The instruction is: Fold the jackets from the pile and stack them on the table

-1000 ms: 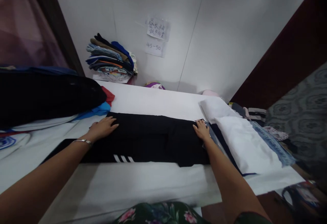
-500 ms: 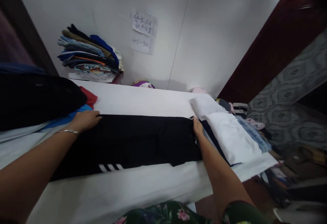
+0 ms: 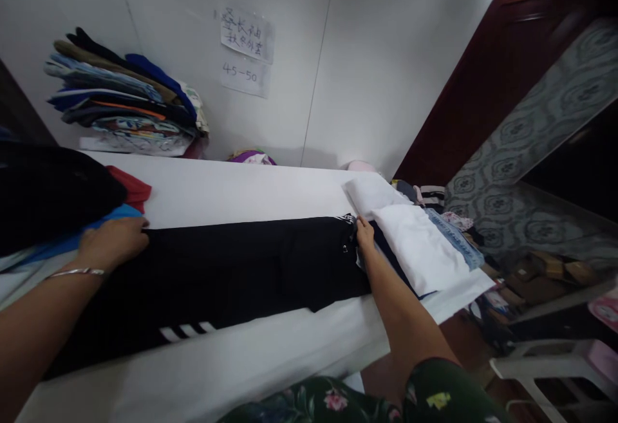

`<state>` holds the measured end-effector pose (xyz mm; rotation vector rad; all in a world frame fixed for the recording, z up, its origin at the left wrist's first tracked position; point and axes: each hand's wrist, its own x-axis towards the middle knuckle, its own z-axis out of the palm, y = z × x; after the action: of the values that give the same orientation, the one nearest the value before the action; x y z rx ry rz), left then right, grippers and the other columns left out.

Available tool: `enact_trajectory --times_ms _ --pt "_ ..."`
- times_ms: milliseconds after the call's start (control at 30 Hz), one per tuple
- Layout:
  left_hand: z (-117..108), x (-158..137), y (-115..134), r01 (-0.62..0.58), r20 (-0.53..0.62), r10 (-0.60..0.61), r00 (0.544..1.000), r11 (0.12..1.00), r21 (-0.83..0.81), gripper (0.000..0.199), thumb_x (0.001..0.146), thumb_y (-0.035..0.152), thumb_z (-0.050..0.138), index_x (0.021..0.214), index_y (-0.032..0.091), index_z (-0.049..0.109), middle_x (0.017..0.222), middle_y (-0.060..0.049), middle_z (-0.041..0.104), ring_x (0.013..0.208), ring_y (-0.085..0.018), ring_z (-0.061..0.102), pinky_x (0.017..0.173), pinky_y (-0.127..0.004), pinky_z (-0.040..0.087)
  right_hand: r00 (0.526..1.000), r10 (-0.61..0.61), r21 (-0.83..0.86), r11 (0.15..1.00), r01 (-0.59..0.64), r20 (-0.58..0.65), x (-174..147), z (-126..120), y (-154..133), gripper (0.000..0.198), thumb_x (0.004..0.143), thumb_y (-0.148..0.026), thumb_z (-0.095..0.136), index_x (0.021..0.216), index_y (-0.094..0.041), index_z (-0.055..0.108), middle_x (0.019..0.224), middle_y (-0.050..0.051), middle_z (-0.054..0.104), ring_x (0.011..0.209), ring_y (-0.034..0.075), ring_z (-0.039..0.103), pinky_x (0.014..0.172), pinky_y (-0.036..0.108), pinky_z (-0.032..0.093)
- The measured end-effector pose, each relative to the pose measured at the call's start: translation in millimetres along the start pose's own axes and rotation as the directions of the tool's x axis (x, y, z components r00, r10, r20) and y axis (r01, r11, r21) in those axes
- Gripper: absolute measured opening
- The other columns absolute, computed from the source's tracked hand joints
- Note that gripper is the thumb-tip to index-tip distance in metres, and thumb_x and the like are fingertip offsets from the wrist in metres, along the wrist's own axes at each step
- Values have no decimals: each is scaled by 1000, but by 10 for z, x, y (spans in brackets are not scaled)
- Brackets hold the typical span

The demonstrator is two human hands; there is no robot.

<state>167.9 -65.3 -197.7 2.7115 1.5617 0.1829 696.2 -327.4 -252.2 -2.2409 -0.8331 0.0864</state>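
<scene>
A pair of black trousers (image 3: 241, 268) with three white stripes near its front edge lies flat and lengthwise across the white table. My left hand (image 3: 113, 243) is closed on the trousers' back edge at the left, beside a heap of clothes. At the far right corner, my right hand (image 3: 365, 233) pinches the other end, where a zip pull and a white pattern show. Just beyond my right hand lie folded white garments (image 3: 418, 246) on top of darker ones. The left end of the trousers is partly hidden by my left arm.
A stack of folded clothes (image 3: 128, 98) stands at the back left by the wall. Black, red and blue clothes (image 3: 53, 194) are heaped at the left. A white table (image 3: 232, 188) carries everything. A white plastic stool (image 3: 545, 365) stands at the lower right.
My left hand has moved left along with its end of the trousers, and the cloth is drawn out longer. My right hand keeps its corner. The view has swung to the right.
</scene>
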Motion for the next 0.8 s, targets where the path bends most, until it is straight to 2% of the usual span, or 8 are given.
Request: enact_trajectory --times_ms 67,133,200,267,333,433,633,800 --pt "-28 -27 188 1 -78 6 997 997 81 49 82 29 36 114 2 61 116 -23 65 105 -30 61 90 -41 46 999 24 -49 999 -25 -21 42 -30 11 48 88 -21 42 132 -11 56 126 13 65 118 21 60 98 30 46" --pt "20 -83 401 -74 -127 90 988 989 125 53 85 34 32 120 6 61 126 -20 62 119 -31 54 100 -44 40 999 32 -106 994 -35 -25 66 -75 15 44 85 -20 47 127 -12 60 122 12 67 116 22 61 98 30 46" --pt "161 -156 567 -147 -78 154 985 985 85 58 87 44 33 127 10 58 136 -18 56 129 -31 47 106 -48 35 1000 13 -162 987 -13 -5 56 -124 14 39 85 -22 51 121 -14 64 121 10 68 116 22 61 99 29 45" --pt "352 -224 648 -148 32 148 989 989 15 62 87 49 34 134 15 53 145 -15 48 137 -31 39 110 -54 29 999 -23 -211 977 30 36 13 -158 11 34 86 -24 54 116 -17 67 121 9 68 115 21 60 99 27 44" --pt "524 -268 657 -123 111 125 986 992 -22 62 88 47 34 140 18 47 152 -12 41 142 -30 31 112 -57 23 995 -59 -253 964 79 86 -48 -170 5 31 85 -24 56 112 -19 69 122 7 67 115 20 60 99 26 43" --pt "647 -288 624 -105 108 109 988 994 -37 62 88 45 34 143 19 44 154 -11 37 144 -30 27 114 -57 21 988 -84 -309 943 121 131 -129 -165 -18 30 85 -24 56 111 -21 69 130 6 62 121 21 55 103 28 40" --pt "618 -292 630 -98 109 99 989 995 -11 63 90 47 30 145 18 42 155 -11 34 145 -29 25 115 -56 19 984 -71 -364 923 126 161 -191 -157 -98 24 81 -30 59 101 -23 71 128 9 61 121 29 52 101 42 40" --pt "583 -316 668 -95 91 95 991 995 -5 62 91 47 30 143 18 44 155 -10 35 144 -28 27 115 -55 20 989 -55 -302 949 94 135 -142 -180 -70 14 79 -21 59 87 -23 70 117 8 65 116 26 53 96 35 41"
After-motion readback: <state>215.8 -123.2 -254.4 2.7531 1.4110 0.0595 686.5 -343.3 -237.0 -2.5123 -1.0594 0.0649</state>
